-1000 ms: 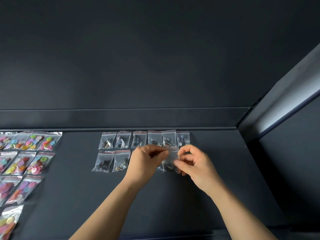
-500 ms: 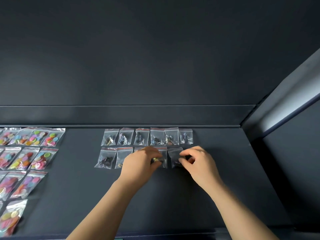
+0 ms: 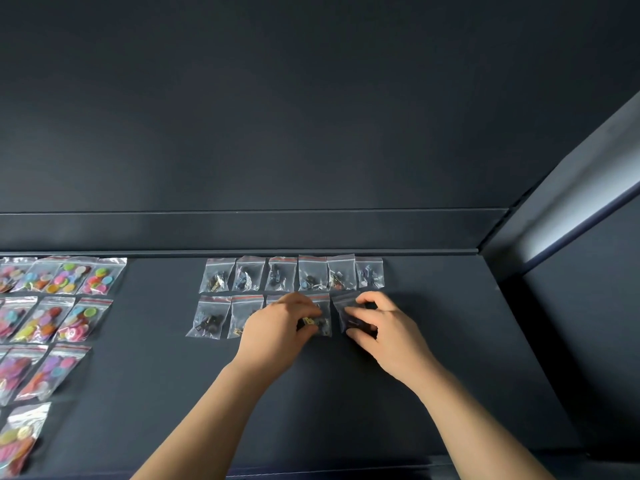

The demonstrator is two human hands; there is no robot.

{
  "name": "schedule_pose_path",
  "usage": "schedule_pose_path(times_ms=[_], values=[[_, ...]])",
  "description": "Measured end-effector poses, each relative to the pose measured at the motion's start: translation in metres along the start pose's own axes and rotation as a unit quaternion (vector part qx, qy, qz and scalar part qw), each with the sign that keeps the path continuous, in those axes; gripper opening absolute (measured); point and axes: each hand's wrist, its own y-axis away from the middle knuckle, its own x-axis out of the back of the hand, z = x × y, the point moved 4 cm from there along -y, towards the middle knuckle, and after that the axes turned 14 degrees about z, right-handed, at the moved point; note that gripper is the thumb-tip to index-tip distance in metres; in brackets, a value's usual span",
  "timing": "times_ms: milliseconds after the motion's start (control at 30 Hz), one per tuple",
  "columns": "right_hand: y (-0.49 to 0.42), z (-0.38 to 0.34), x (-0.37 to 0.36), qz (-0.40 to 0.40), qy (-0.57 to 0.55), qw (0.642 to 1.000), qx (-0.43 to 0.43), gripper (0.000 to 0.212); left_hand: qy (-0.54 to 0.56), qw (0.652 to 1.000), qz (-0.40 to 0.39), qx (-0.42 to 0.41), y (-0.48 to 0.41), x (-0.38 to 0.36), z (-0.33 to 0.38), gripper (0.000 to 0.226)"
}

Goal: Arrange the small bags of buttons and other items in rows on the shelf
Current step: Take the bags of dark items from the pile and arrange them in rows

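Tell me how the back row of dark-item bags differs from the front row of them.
The back row has six bags; the front row shows five, the third mostly hidden. No hand touches the back row; in the front row the left hand pinches the fourth bag, the right hand the fifth bag. Both rows hold clear zip bags of small dark items on the shelf.

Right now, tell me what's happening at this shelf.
A person is laying small bags in rows on the shelf. The left hand pinches a front bag holding something gold. The right hand pinches the end bag beside it. Both bags look down on the surface. Behind them the back row of six lies finished. At far left, button bags lie in rows.
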Motion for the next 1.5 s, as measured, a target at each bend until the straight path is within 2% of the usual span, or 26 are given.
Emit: schedule_pose_path(times_ms=[433,500,533,567,600,633,667,700,767,867,1000,1067,1267,1333,1500], values=[[0.001,-0.01,0.001,0.023,0.019,1.0,-0.003,0.041,0.0,1.0,0.005,0.012,0.001,0.003,0.001,0.027],[0.002,-0.01,0.004,0.037,-0.017,0.999,-0.011,0.043,0.058,0.997,0.034,0.042,0.001,0.008,0.002,0.026],[0.002,-0.01,0.008,0.051,-0.041,0.998,-0.016,0.042,0.126,0.988,0.044,0.08,0.0,0.011,0.002,0.025],[0.002,-0.01,0.011,0.065,-0.064,0.996,-0.022,0.04,0.228,0.963,0.043,0.14,0.0,0.013,0.002,0.021],[0.002,-0.01,0.015,0.077,-0.092,0.992,-0.032,0.036,0.347,0.913,0.033,0.213,-0.001,0.015,0.003,0.02],[0.001,-0.011,0.019,0.087,-0.129,0.987,-0.046,0.03,0.451,0.848,0.022,0.278,-0.001,0.017,0.005,0.023],[0.001,-0.013,0.023,0.092,-0.173,0.978,-0.069,0.023,0.528,0.786,0.019,0.322,-0.002,0.018,0.008,0.026],[0.001,-0.015,0.027,0.087,-0.222,0.966,-0.097,0.017,0.575,0.743,0.02,0.344,-0.003,0.019,0.01,0.028],[0.001,-0.02,0.034,0.062,-0.304,0.939,-0.147,0.009,0.619,0.7,0.015,0.355,-0.004,0.022,0.017,0.026],[0.003,-0.028,0.039,0.012,-0.365,0.914,-0.176,0.005,0.673,0.651,0.011,0.35,-0.004,0.021,0.026,0.02],[0.006,-0.04,0.035,-0.031,-0.418,0.887,-0.194,0.01,0.705,0.625,0.01,0.336,-0.001,0.011,0.035,0.02],[0.006,-0.045,0.032,-0.037,-0.43,0.879,-0.201,0.009,0.713,0.621,-0.001,0.326,0.001,0.007,0.039,0.024],[0.005,-0.045,0.031,-0.014,-0.415,0.887,-0.201,0.006,0.719,0.612,-0.014,0.331,0.007,0.003,0.04,0.034],[0.005,-0.041,0.033,0.012,-0.439,0.874,-0.208,0.007,0.706,0.631,-0.022,0.32,0.009,0.005,0.04,0.033],[0.004,-0.032,0.041,0.05,-0.473,0.853,-0.215,0.008,0.614,0.724,-0.037,0.311,0.014,0.008,0.031,0.025]])
